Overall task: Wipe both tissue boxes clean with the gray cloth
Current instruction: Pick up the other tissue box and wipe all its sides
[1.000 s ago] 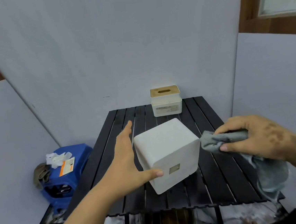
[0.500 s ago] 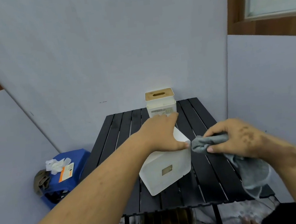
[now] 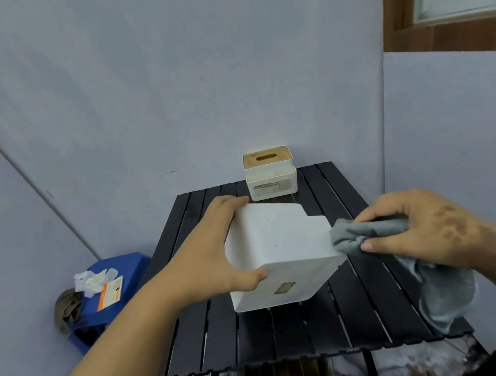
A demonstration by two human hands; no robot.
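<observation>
A plain white tissue box (image 3: pixel 279 245) sits tilted in the middle of the black slatted table (image 3: pixel 359 313). My left hand (image 3: pixel 213 251) grips its left side, thumb on the front face, fingers over the far edge. My right hand (image 3: pixel 420 228) holds the bunched gray cloth (image 3: pixel 363 232), whose tip touches the box's right edge; the rest of the cloth hangs down below my wrist. A second white tissue box (image 3: pixel 269 173) with a wooden slotted lid stands at the table's far edge against the wall.
Grey panel walls close in behind and on both sides of the table. A blue stool (image 3: pixel 111 292) with crumpled white tissue and an orange packet on it stands on the floor at the left.
My left hand shifted from on top of the box to its left side, and the box is turned and tilted differently. The cloth stays at the box's right edge.
</observation>
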